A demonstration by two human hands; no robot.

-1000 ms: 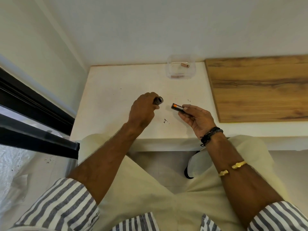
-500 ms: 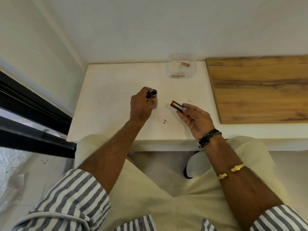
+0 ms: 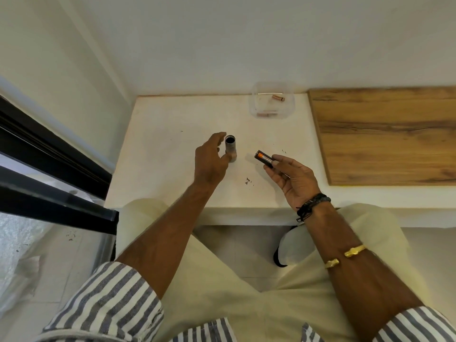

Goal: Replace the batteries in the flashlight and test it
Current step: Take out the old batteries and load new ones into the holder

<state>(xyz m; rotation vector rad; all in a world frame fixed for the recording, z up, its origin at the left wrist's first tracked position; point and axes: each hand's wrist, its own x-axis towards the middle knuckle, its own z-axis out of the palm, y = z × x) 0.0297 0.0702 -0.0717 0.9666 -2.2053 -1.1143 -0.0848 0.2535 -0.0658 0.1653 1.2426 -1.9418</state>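
Note:
The flashlight body [image 3: 231, 146], a grey open-topped tube, stands upright on the white table [image 3: 167, 144]. My left hand [image 3: 209, 161] is just left of it with fingers spread; the thumb tip is at the tube's base and the index finger is clear of its rim. My right hand [image 3: 293, 178] hovers to the right, pinching a black battery holder [image 3: 264, 158] with orange cells showing, its end pointing toward the tube.
A clear plastic container [image 3: 254, 104] with loose copper-topped batteries [image 3: 278, 97] sits at the table's back. A wooden board [image 3: 385, 134] covers the right side. Small dark specks [image 3: 248, 180] lie near the front. A black window frame [image 3: 49, 156] runs along the left.
My left hand tipped the flashlight body upright, set it on the table and opened its fingers. My right hand has kept the battery holder almost still.

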